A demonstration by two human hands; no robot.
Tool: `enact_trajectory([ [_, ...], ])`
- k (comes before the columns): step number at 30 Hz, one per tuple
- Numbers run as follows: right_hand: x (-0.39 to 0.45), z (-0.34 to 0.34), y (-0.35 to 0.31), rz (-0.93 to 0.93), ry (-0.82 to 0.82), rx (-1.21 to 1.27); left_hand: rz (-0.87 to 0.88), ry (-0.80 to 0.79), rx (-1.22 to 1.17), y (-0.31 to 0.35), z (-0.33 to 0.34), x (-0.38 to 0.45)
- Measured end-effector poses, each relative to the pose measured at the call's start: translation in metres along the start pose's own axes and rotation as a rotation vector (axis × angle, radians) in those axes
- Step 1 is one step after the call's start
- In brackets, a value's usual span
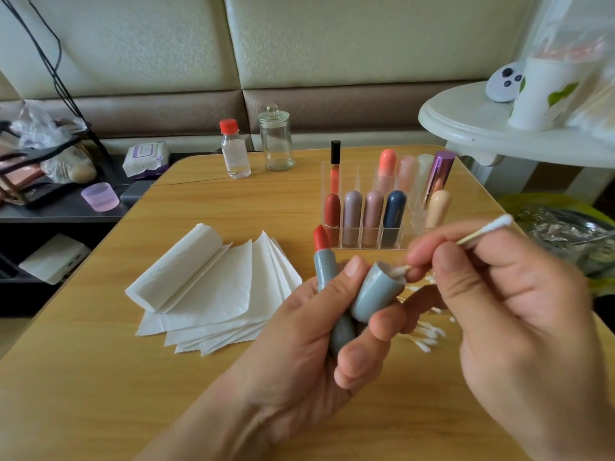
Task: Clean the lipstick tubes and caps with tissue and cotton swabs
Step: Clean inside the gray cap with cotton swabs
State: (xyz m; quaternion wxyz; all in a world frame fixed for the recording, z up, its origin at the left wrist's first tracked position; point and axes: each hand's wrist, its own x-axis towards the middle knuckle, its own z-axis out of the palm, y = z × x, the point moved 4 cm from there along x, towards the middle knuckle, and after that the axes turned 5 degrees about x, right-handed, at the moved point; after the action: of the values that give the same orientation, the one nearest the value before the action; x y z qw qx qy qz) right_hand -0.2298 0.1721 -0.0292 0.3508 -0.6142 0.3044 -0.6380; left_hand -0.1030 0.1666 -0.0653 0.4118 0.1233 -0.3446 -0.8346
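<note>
Early days by the look of it: the grey cap (377, 292) and open lipstick tube (327, 277) are gripped together in the left hand (319, 331) while a cotton swab (466, 242), pinched by the right hand (512, 314), is poked inside the cap, with the racked lipsticks (369, 214) and tissue stack (213, 291) seemingly untouched.

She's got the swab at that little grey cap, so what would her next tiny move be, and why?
Probably twirl the cotton swab round inside the grey cap. Its tip already sits in the cap's open mouth, pinched by the right hand, while the left hand holds both cap and open lipstick.
</note>
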Motion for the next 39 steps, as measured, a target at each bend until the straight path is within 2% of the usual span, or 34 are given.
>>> enact_trajectory([
  [4, 0.000, -0.001, 0.003, -0.005, -0.020, 0.009, 0.124, 0.104, 0.149, 0.003, -0.004, 0.000],
  [9, -0.001, -0.002, 0.004, 0.075, -0.052, 0.123, 0.182, 0.115, 0.243, 0.006, -0.009, 0.000],
  [16, 0.003, -0.007, 0.008, 0.017, 0.003, 0.013, 0.219, 0.232, 0.230, 0.015, -0.012, -0.003],
  [21, 0.001, -0.005, 0.009, 0.030, 0.006, -0.004, 0.248, 0.312, 0.332, 0.019, -0.012, -0.004],
  [29, 0.000, 0.000, 0.004, 0.065, -0.053, 0.139, 0.319, 0.287, 0.393, 0.021, -0.008, -0.004],
  [35, 0.000, -0.004, 0.004, 0.002, 0.021, -0.041, 0.357, 0.311, 0.484, 0.024, -0.014, -0.004],
  [39, -0.005, 0.000, 0.002, -0.027, 0.023, -0.027, 0.376, 0.331, 0.503, 0.024, -0.013, -0.005],
])
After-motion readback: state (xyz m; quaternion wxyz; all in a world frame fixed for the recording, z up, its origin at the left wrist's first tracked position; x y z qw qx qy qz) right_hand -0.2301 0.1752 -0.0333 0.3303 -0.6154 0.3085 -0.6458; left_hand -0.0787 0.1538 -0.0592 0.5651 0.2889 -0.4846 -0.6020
